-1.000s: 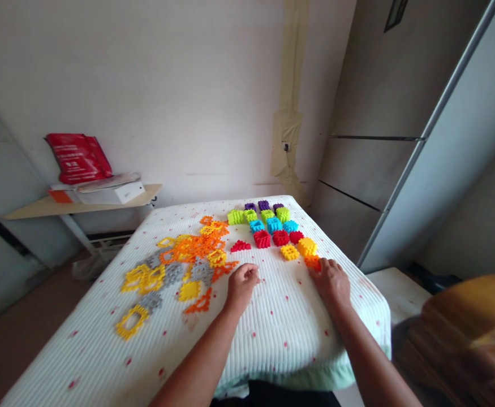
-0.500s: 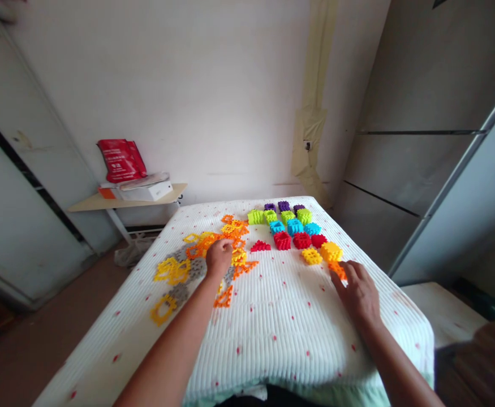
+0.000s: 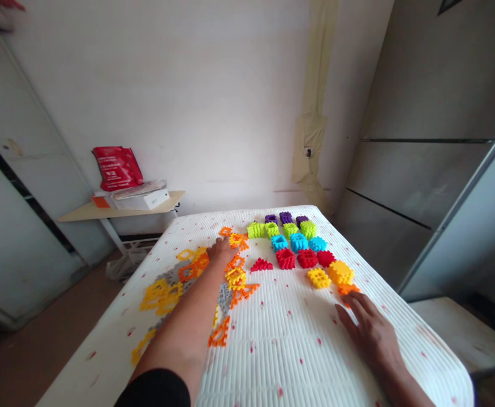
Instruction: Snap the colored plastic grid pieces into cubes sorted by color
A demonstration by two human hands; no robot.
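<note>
My left hand (image 3: 219, 250) stretches across the loose orange and yellow pieces (image 3: 236, 277) on the bed (image 3: 298, 350), whether gripping I cannot tell; my right hand (image 3: 370, 333), well apart and open, rests just beside an orange piece (image 3: 348, 289) below rows of coloured blocks (image 3: 298, 243).

Red bag (image 3: 116, 168), white box (image 3: 142, 200), pale wooden shelf (image 3: 81, 212)

Count, 12 o'clock from the viewer: purple blocks (image 3: 285, 217), 3; lime-green blocks (image 3: 290, 229), 4; blue blocks (image 3: 298, 242), 3; red blocks (image 3: 306, 258), 3; yellow blocks (image 3: 318, 278), 2; red triangular piece (image 3: 261, 264), 1. At 11 o'clock, loose flat pieces (image 3: 235, 277): too overlapped to count. Left hand (image 3: 219, 249), 1; right hand (image 3: 372, 333), 1.
</note>
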